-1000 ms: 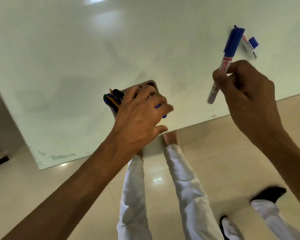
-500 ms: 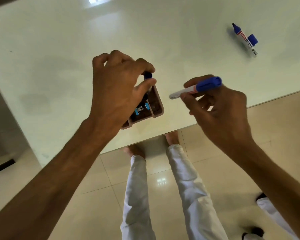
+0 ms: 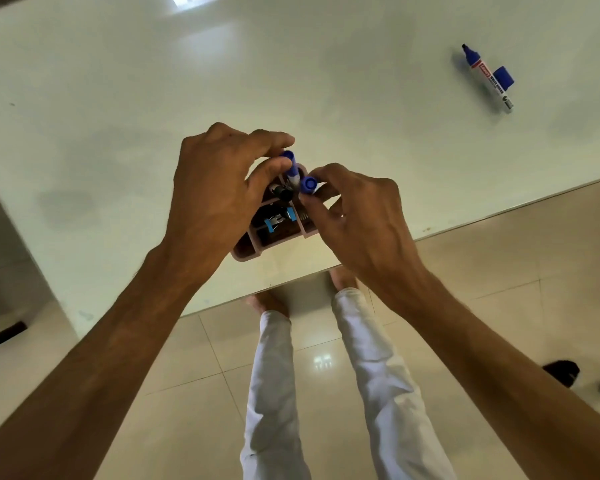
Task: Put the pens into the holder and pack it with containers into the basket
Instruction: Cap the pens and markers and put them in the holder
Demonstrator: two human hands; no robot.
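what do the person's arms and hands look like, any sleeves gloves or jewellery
Both arms are bare along all that shows, with no sleeves in view. The left hand and the right hand wear no gloves, and no rings, watch or wristband can be seen on the fingers or wrists.

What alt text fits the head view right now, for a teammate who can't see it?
Seen from above, a person's left hand and right hand each lower a blue-capped marker into a pink compartmented holder near the white table's edge. One uncapped marker and its cap lie far right on the table.
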